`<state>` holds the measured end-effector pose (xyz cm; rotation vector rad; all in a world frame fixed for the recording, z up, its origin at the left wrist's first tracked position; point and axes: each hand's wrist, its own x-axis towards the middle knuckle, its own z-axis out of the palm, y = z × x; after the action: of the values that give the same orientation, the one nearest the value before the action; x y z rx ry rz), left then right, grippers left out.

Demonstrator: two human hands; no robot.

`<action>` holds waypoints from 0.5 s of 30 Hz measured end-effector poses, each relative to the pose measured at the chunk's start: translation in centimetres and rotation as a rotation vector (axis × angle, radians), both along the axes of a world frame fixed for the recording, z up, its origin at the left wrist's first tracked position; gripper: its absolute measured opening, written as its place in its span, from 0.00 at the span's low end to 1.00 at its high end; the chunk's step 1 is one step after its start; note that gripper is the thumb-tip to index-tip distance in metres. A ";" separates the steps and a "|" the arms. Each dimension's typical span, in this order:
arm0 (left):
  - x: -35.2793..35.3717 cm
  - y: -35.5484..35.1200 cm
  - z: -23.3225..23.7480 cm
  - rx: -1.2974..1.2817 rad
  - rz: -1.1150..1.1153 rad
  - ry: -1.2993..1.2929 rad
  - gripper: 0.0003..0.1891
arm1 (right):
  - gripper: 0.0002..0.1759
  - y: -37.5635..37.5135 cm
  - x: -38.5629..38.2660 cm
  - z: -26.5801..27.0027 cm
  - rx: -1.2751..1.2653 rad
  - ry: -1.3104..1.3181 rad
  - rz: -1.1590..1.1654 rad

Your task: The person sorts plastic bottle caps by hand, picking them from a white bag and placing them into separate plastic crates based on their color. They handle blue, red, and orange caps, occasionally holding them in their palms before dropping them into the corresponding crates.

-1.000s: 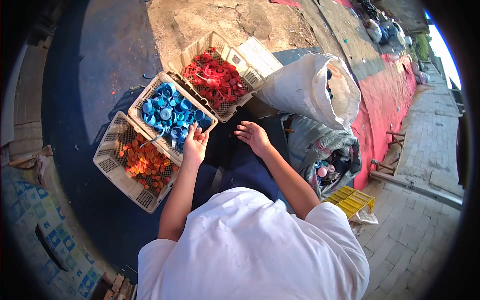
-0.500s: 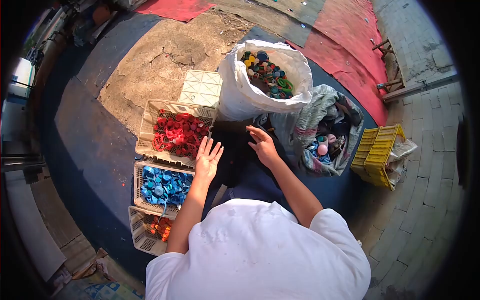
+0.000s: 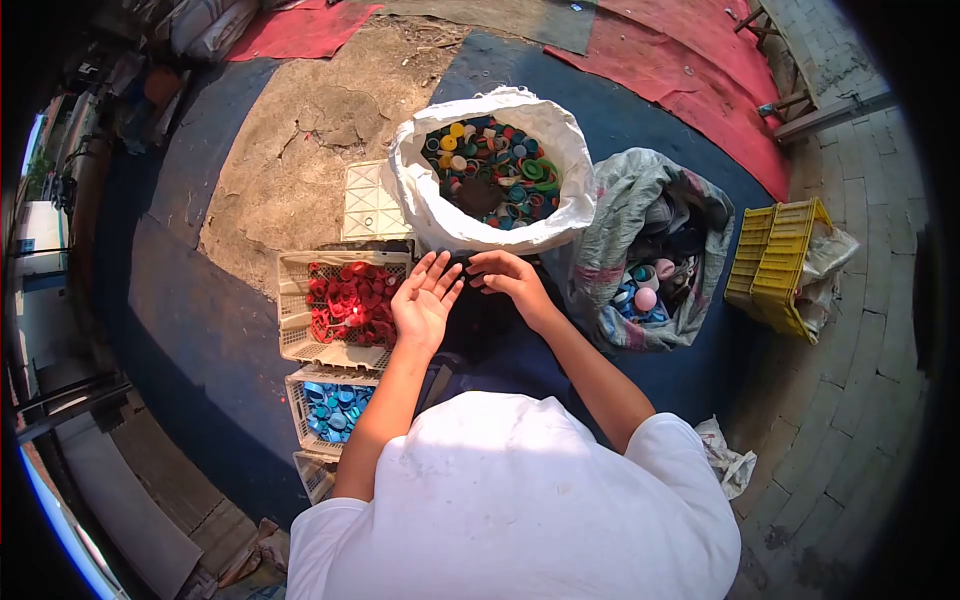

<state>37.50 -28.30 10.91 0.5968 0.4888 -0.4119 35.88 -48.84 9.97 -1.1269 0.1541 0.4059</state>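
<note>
My left hand (image 3: 424, 308) is palm up with its fingers spread, holding nothing, beside the crate of red caps (image 3: 350, 300). Close to its fingertips is my right hand (image 3: 515, 287), fingers loosely curved and apart. A dark patch lies between the two hands; I cannot make out what it is. Just beyond them stands a white woven sack (image 3: 412, 195), its mouth rolled open over mixed-colour bottle caps (image 3: 510, 165). Nearer me on the left, a second crate holds blue caps (image 3: 335, 408), partly hidden by my left forearm.
Right of the white sack stands a grey woven sack (image 3: 610, 260) with pink and blue items inside. A yellow crate (image 3: 765, 255) sits farther right on paving. An upturned pale crate (image 3: 368, 205) lies behind the red caps. Part of another crate (image 3: 314, 476) shows at lower left.
Both hands have come closer together, the right one moving left and the left one slightly right and forward. My view has shifted, with the white sack now lower and farther left.
</note>
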 end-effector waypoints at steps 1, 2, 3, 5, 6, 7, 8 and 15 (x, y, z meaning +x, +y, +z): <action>0.6 -0.3 0.0 0.079 -0.021 -0.014 0.20 | 0.22 -0.4 0.4 0.4 0.006 0.000 -0.021; 1.2 -0.6 0.0 0.156 -0.041 -0.029 0.19 | 0.21 -0.7 0.9 0.9 0.010 -0.001 -0.042; 1.8 -0.9 0.2 0.233 -0.062 -0.044 0.18 | 0.21 -1.0 1.4 1.3 0.015 -0.001 -0.063; 3.3 -1.2 0.7 0.393 -0.115 -0.109 0.16 | 0.20 -1.6 2.6 1.4 -0.050 -0.038 -0.134; 4.0 -1.3 1.1 0.473 -0.145 -0.143 0.16 | 0.19 -1.9 3.2 1.4 -0.082 -0.056 -0.173; 4.8 -1.5 1.3 0.545 -0.133 -0.210 0.12 | 0.17 -2.4 3.9 1.2 -0.158 -0.076 -0.216; 5.6 -1.5 1.5 0.727 -0.197 -0.352 0.12 | 0.15 -2.8 4.8 1.5 -0.230 -0.124 -0.269; 15.4 -2.9 3.3 1.515 -0.406 -1.237 0.17 | 0.15 -6.4 9.8 2.1 -0.798 -0.252 -0.333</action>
<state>52.94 -31.22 14.18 2.2275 -0.6734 0.0978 45.65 -55.21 12.04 -1.8873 0.2898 -0.1245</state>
